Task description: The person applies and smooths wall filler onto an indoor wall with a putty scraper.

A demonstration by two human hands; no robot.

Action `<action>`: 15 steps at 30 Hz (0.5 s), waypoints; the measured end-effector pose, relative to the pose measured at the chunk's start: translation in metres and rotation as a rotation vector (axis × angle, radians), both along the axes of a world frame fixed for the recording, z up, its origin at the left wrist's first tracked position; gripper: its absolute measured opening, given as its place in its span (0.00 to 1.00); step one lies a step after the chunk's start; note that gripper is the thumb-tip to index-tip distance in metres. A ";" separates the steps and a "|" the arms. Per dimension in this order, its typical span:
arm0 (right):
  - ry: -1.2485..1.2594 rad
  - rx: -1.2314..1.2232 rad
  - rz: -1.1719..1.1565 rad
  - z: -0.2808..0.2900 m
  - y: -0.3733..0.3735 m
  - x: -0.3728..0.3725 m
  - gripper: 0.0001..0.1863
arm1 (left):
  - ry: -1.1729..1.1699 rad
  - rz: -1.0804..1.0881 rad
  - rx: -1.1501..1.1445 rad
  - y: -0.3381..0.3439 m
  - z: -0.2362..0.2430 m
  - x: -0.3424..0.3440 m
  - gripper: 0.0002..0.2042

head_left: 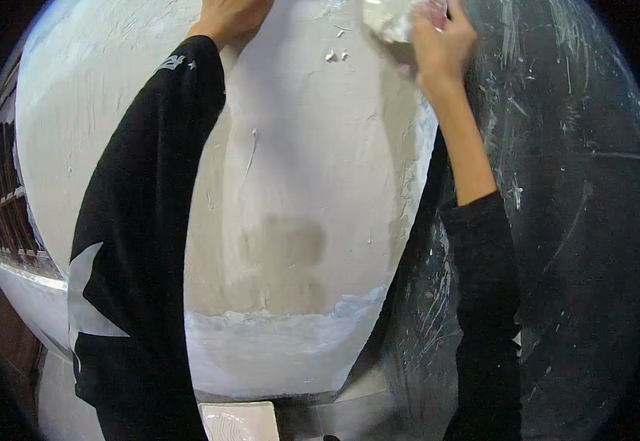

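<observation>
This looks like a renovation site, with a smeared white wall (305, 176) and spattered dark surface (570, 250).

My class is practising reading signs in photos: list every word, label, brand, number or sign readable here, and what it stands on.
No text is legible.
Small pale print on the left sleeve: too small to read.
Large pale pointed shape lower down: no letters visible.
Blurred whitish thing in the right hand: no readable marking.

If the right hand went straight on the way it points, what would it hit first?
Probably the white-coated wall, met through the blurred, white-smeared thing the right hand grips. They may already touch; depth is unclear, and the picture ends just above.
</observation>
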State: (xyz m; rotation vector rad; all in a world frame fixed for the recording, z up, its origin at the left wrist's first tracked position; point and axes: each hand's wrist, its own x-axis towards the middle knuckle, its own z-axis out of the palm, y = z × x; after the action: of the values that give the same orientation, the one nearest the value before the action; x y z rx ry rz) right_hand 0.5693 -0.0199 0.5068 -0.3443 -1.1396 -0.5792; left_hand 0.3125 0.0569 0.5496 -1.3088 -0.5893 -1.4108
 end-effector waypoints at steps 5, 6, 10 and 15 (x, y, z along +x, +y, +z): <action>-0.038 0.090 -0.248 0.008 0.035 0.001 0.24 | -0.015 0.026 -0.012 -0.001 -0.007 -0.002 0.25; -0.044 0.069 -0.144 0.010 0.039 0.018 0.22 | -0.022 0.040 -0.020 -0.002 -0.012 -0.005 0.25; 0.048 -0.113 0.347 0.012 0.017 0.086 0.30 | 0.112 0.138 0.028 -0.028 -0.044 -0.014 0.24; 0.114 -0.198 0.502 -0.038 0.003 0.048 0.31 | 0.009 -0.308 -0.205 -0.070 -0.132 -0.043 0.24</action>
State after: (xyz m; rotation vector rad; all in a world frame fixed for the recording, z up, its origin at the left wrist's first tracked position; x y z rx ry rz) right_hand 0.6176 -0.0164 0.4691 -0.2432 -1.1218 -0.0057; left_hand 0.2691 -0.0132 0.4175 -1.6216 -0.5540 -1.6249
